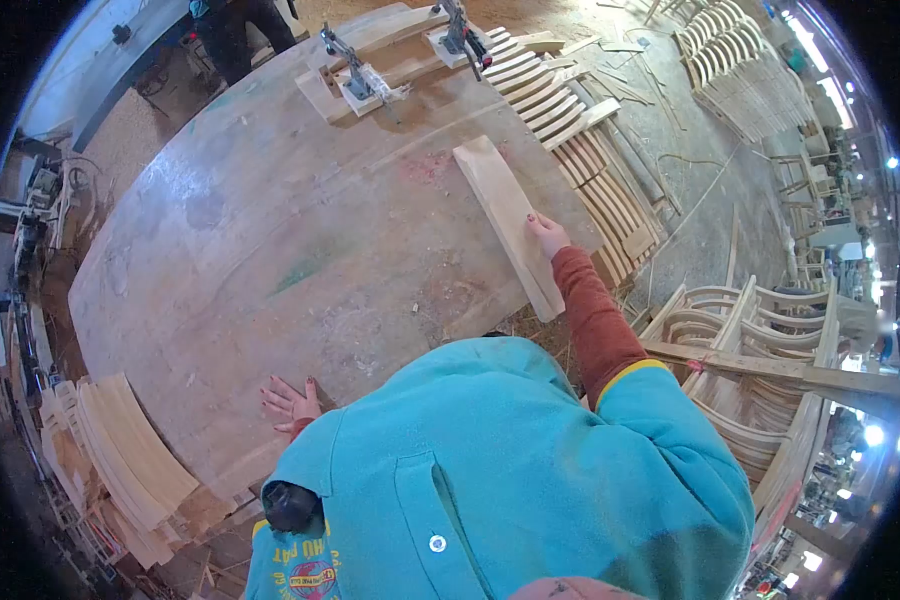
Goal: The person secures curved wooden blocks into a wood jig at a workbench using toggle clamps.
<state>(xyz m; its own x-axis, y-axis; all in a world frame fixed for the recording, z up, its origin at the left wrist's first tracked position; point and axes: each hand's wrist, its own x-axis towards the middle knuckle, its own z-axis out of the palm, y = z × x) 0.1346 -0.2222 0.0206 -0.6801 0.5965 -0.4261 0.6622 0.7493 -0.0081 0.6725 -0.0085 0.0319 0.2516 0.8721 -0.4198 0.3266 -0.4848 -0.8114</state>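
Observation:
My right hand point(547, 235) is closed on the edge of a long, pale wooden board point(505, 215), thumb on top and the other fingers mostly hidden. The board lies slantwise at the right side of a large worn worktable point(300, 230), its near end reaching the table's edge by my body. My left hand point(290, 402) rests flat on the tabletop near the front edge, fingers spread, holding nothing. At the far side of the table, a wooden jig point(335, 95) carries two metal toggle clamps point(363, 82).
Curved wooden slats point(540, 95) are stacked along the table's right side. More curved boards point(135, 450) are piled at the lower left. A wooden rack point(740, 370) of bent parts stands at my right. Another person's dark-clothed legs point(235, 40) show beyond the table.

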